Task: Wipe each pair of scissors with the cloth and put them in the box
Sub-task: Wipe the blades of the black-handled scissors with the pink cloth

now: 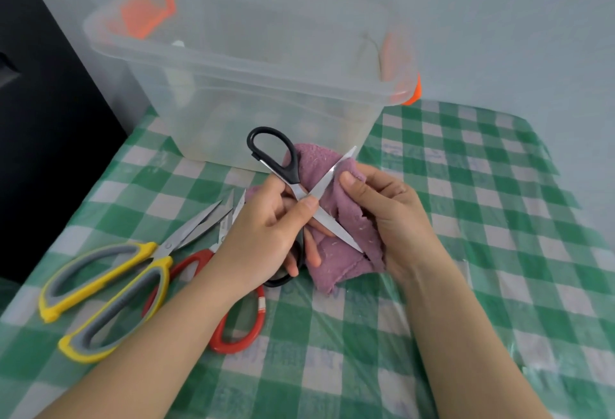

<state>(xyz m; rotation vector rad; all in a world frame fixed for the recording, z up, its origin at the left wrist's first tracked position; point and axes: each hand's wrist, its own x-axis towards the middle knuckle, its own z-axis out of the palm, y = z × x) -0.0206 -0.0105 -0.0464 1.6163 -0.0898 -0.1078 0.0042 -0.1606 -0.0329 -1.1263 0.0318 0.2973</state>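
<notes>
My left hand (269,235) grips black-handled scissors (276,156) near their pivot, blades spread wide in an X. One black loop points up toward the box, the other lies under my left fingers. My right hand (386,215) holds a purple cloth (336,252) bunched against the blades, thumb pressing cloth on the upper blade. Yellow-and-grey scissors (109,285) and red-handled scissors (239,322) lie on the table at the left, partly under my left forearm. The clear plastic box (253,62) with orange clips stands open behind my hands.
The table (466,219) has a green-and-white checked cover under clear plastic film. A dark cabinet (43,119) rises at the left edge. A pale wall stands behind the box. The table's right edge falls off near the far right.
</notes>
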